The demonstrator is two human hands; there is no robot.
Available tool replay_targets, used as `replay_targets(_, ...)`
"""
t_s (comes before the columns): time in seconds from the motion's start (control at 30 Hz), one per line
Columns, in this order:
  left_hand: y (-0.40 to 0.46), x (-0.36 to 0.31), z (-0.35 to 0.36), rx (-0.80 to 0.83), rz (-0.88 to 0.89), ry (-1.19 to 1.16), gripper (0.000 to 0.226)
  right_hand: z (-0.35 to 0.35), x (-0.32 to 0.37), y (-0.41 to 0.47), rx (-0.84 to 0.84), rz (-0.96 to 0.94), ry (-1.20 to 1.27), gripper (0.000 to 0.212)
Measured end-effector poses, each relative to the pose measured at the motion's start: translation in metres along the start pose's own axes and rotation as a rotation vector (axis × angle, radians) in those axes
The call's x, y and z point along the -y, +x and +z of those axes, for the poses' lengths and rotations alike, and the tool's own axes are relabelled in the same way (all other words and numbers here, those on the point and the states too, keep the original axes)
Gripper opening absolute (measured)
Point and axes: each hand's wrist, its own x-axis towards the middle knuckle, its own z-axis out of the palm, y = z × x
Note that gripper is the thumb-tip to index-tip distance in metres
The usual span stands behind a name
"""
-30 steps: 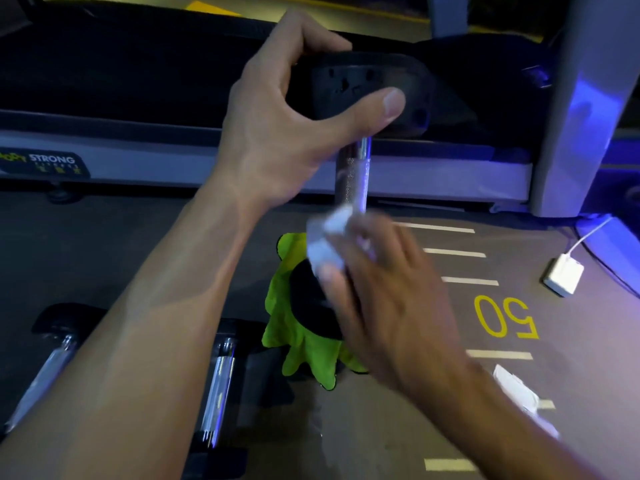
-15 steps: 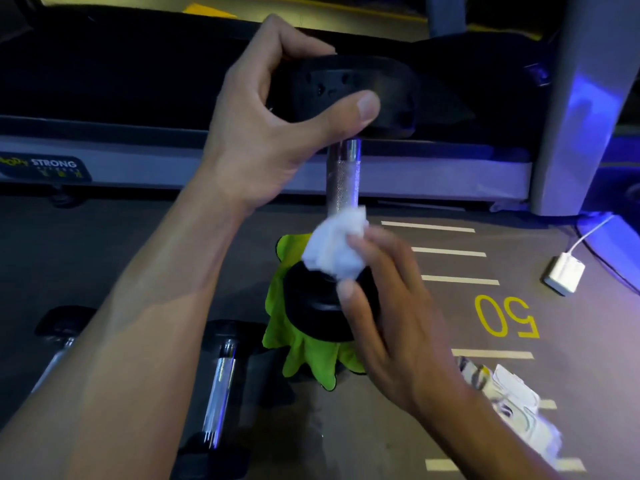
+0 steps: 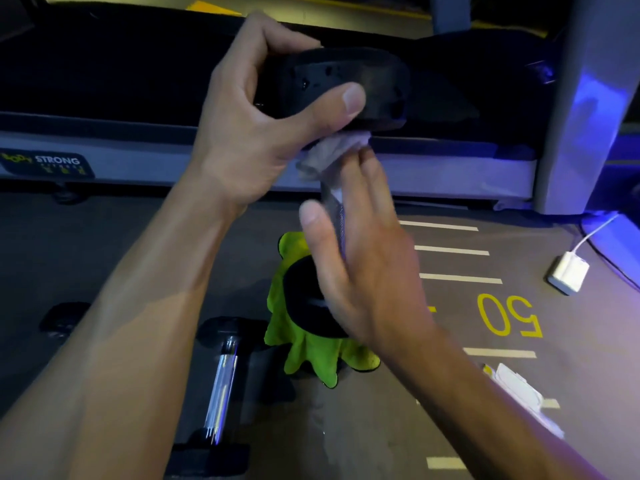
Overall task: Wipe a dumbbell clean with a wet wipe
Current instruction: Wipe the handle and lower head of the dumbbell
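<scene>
Dumbbell (image 3: 337, 216) held upright; left hand (image 3: 263, 126) grips upper head, lower head on green cloth (image 3: 304, 355); right hand (image 3: 360, 268) presses wet wipe (image 3: 329, 154) vs. handle top w/ fingertips; second dumbbell (image 3: 221, 386) lies on floor (image 3: 450, 427) nearby.

Views: one, head-worn wide-angle camera
Facing: forward and down onto the floor (image 3: 450, 427)
Nearness: close over both forearms, treadmill (image 3: 104, 147) edge beyond

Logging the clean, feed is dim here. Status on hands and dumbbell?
Left hand clamps upright black-headed steel dumbbell by top head. Right hand presses crumpled white wet wipe at handle top. Lower head on green cloth. Nothing in the way.
</scene>
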Motion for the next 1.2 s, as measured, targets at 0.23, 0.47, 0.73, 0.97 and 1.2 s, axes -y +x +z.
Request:
replay_targets(0.23, -0.003, 0.003, -0.006, -0.008, 0.008, -0.029, 0.046, -0.009, -0.008, -0.022, 0.068, 0.098, 0.079, 0.031)
replay_targets(0.47, -0.001, 0.002, -0.004, -0.011, -0.001, -0.059, 0.046, -0.005, -0.015, -0.044, 0.115, 0.056, 0.039, 0.030)
replay_targets(0.73, -0.004, -0.004, 0.000, 0.037, 0.000, -0.057, 0.046, -0.035, -0.042, -0.026, -0.211, 0.235, 0.483, 0.024)
replay_targets(0.97, -0.005, -0.006, 0.004, 0.014, -0.003, -0.083, 0.047, -0.023, -0.052, -0.024, 0.159, 0.216, 0.302, 0.009)
replay_targets(1.2, -0.006, -0.004, 0.003, -0.029, -0.008, -0.084, 0.047, -0.025, -0.049, -0.044, 0.081, 0.177, 0.162, 0.009)
